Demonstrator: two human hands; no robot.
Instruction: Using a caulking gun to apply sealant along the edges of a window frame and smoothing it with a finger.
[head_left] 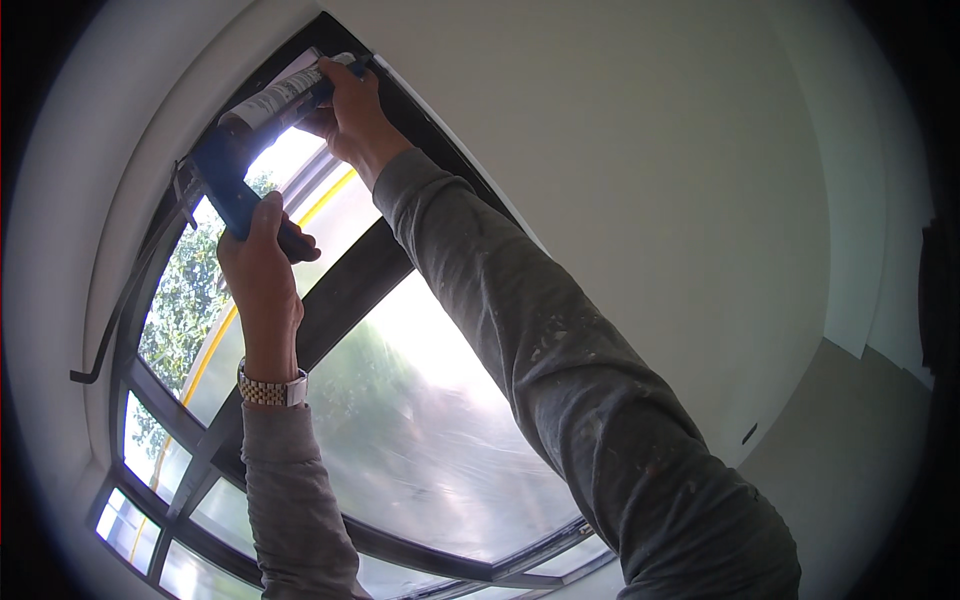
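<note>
A blue caulking gun with a white printed cartridge is raised against the upper part of a dark window frame. My left hand, below a metal watch, is closed around the gun's handle, with the thumb on it. My right hand grips the front of the gun and cartridge close to the frame's top corner, its far fingers partly hidden. The gun's thin plunger rod runs down to the lower left and ends in a bent hook. The nozzle tip is too unclear to make out.
Window panes show foliage, cloudy plastic film and a yellow strip outside. A white curved wall edge borders the left. A broad pale surface fills the right, with a stepped edge and a small dark slot near its lower part.
</note>
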